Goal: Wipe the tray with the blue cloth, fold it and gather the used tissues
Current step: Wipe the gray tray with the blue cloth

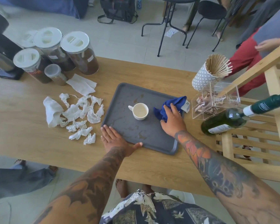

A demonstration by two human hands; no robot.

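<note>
A dark grey tray (120, 101) lies on the wooden table, smeared with brownish wet marks. A white cup (140, 111) stands near its middle. The crumpled blue cloth (171, 104) rests on the tray's right side, and my right hand (172, 121) presses down on it with the fingers curled into the fabric. My left hand (115, 139) lies flat and spread on the tray's near left corner, holding nothing. Several crumpled white tissues (78, 113) are scattered on the table left of the tray, and a flatter one (82, 85) lies behind them.
Several lidded jars (81, 54) stand at the back left. A patterned cup of wooden sticks (207, 73), a clear acrylic box (217, 101) and a green bottle (233, 117) lying on its side crowd the right. A wooden slatted frame (265, 126) stands right of the table. People sit beyond.
</note>
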